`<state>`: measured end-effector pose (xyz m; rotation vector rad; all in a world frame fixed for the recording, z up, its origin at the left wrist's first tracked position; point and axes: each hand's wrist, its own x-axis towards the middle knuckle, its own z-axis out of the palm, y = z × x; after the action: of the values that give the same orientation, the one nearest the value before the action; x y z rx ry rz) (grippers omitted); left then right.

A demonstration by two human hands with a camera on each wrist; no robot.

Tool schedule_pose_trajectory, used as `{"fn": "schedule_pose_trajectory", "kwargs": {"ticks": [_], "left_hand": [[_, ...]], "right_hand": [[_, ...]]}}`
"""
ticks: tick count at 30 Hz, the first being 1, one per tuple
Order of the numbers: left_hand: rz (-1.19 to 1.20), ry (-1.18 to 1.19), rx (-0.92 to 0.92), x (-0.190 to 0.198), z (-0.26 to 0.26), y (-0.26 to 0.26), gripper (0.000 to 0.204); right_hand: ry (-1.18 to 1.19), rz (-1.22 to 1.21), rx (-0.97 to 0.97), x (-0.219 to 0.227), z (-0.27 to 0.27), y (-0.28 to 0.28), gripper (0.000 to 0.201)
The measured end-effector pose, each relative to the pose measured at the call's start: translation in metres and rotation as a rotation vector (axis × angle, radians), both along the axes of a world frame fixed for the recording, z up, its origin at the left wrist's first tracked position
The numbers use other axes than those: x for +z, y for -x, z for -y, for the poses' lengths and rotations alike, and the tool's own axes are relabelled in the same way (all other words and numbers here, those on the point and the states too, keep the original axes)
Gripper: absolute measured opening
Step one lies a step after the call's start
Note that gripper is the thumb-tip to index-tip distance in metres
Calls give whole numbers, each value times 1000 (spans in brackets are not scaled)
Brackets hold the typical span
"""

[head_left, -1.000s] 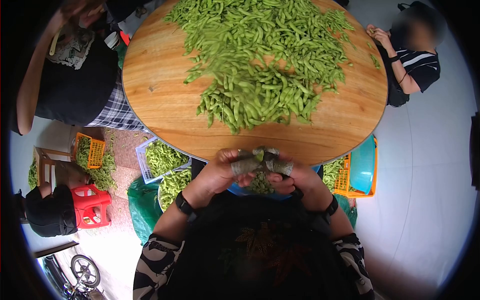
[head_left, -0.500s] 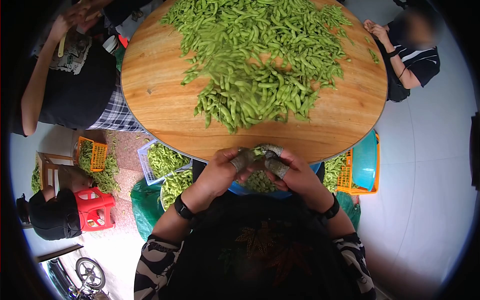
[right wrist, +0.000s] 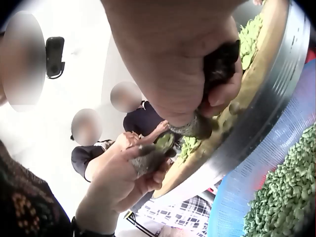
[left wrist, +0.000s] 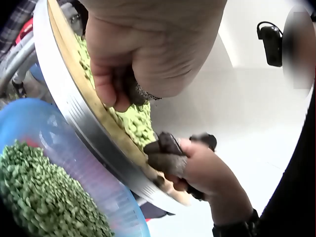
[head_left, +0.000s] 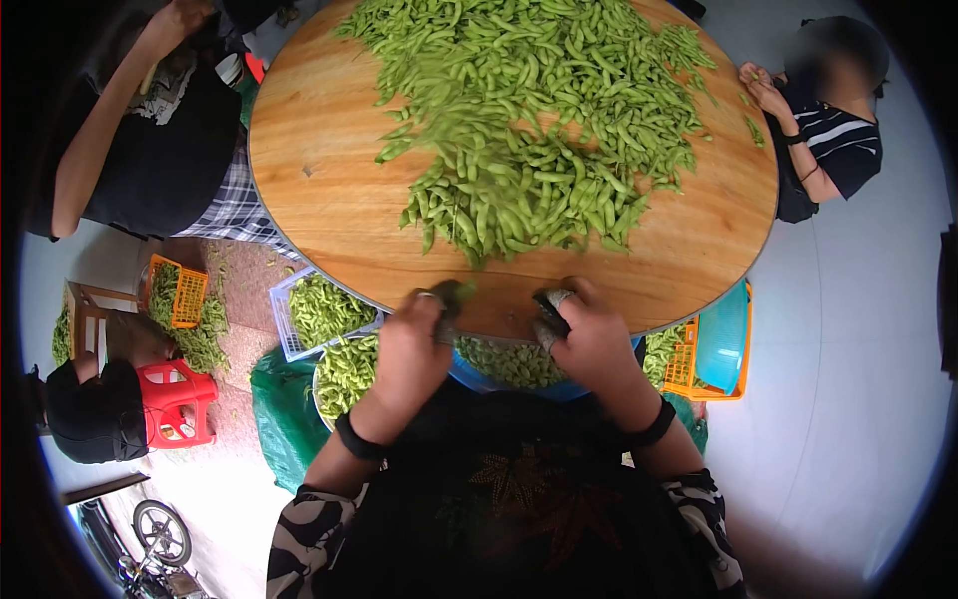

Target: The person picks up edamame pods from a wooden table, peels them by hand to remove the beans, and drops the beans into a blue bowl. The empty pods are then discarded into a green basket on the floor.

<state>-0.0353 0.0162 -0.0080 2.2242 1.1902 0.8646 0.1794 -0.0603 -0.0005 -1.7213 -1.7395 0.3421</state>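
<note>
My left hand (head_left: 411,344) is at the table's near edge, its fingers curled. In the right wrist view its thumb and fingers pinch a green soybean pod (right wrist: 164,142), which is a blur in the head view. Apart from it, to the right, my right hand (head_left: 599,344) has its fingers curled in, and no pod shows in it. Dark grey covers (right wrist: 197,126) wrap the thumb and a fingertip. Below the hands, shelled green beans (left wrist: 47,197) fill part of a blue basket (left wrist: 34,111). A big heap of pods (head_left: 529,190) lies on the round wooden table (head_left: 329,220).
Left of my lap are a white basket of pods (head_left: 324,311) and a green sack (head_left: 284,409). An orange crate (head_left: 743,384) with a teal basket (head_left: 720,344) stands at the right. People sit around the table; one sits on a red stool (head_left: 180,404) behind at left.
My hands, close together earlier over a pod, have moved apart and up to the table's edge. The left hand has gone left with a pod, blurred by motion; the right hand has turned inward.
</note>
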Motion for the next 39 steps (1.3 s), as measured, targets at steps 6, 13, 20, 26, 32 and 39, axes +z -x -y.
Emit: {"fn": "schedule_pose_trajectory", "kwargs": {"ticks": [6, 13, 20, 26, 32, 39], "left_hand": [[-326, -29, 457, 3, -27, 89, 30], [-145, -229, 322, 14, -24, 70, 31], [395, 415, -370, 9, 3, -22, 14], [273, 598, -373, -4, 3, -25, 22], [223, 274, 13, -11, 0, 16, 21], [-386, -130, 503, -6, -22, 106, 30]], "right_hand": [[-42, 126, -59, -14, -54, 0, 27], [-3, 255, -39, -23, -67, -4, 22], [531, -1236, -7, 5, -23, -1, 11], [283, -896, 81, -7, -15, 4, 15], [42, -56, -46, -17, -51, 1, 22], [-48, 442, -180, -31, -70, 11, 21]]}}
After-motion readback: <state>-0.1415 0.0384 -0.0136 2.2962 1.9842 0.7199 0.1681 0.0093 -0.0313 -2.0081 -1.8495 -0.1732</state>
